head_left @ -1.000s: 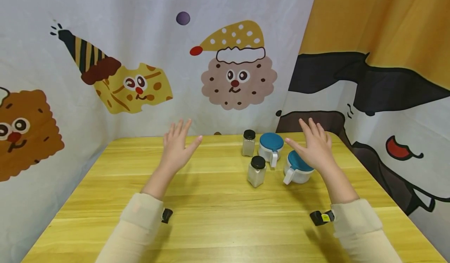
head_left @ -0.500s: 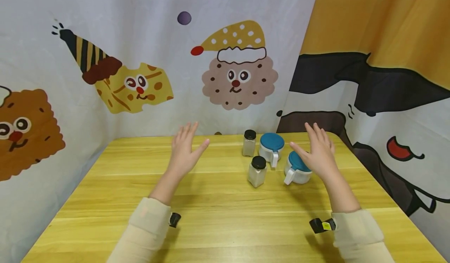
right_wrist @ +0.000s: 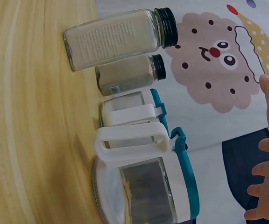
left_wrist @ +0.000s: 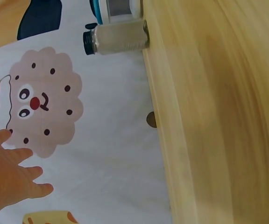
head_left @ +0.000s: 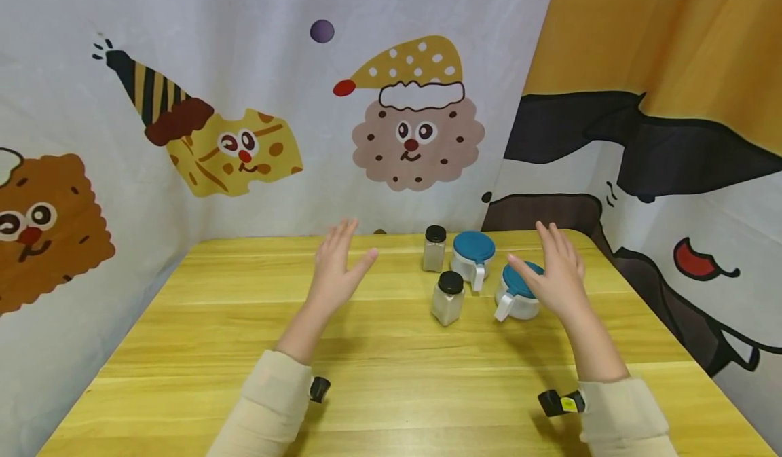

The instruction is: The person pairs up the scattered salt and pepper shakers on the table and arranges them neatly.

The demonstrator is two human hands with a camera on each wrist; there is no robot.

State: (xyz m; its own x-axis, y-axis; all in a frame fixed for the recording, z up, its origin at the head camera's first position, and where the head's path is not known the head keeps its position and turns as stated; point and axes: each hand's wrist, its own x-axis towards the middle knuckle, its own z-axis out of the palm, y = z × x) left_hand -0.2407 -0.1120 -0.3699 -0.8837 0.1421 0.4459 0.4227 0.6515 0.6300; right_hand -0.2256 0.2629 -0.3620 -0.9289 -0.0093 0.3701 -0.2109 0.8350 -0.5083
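Observation:
My left hand (head_left: 336, 270) hangs in the air over the table, left of the jars, with fingers spread and nothing in it. The right hand (head_left: 559, 277), also with straight fingers and holding nothing, hovers beside the nearer white pot with a blue lid (head_left: 518, 297) and covers part of it in the head view. Behind stands a second blue-lidded white pot (head_left: 472, 257), its handle facing forward. To the left are two glass jars with black caps and pale contents: a nearer jar (head_left: 448, 301) and a farther jar (head_left: 434, 250). All stand upright.
The wooden table (head_left: 391, 389) ends at the back against a hanging cloth (head_left: 269, 29) with cartoon prints. Another part of the cloth runs along the right side. A black wrist device (head_left: 561, 403) sits by the right cuff.
My left hand has moved right and slightly nearer to me. The right hand has shifted a little right and nearer, showing more of the front pot. The jars and pots have stayed put.

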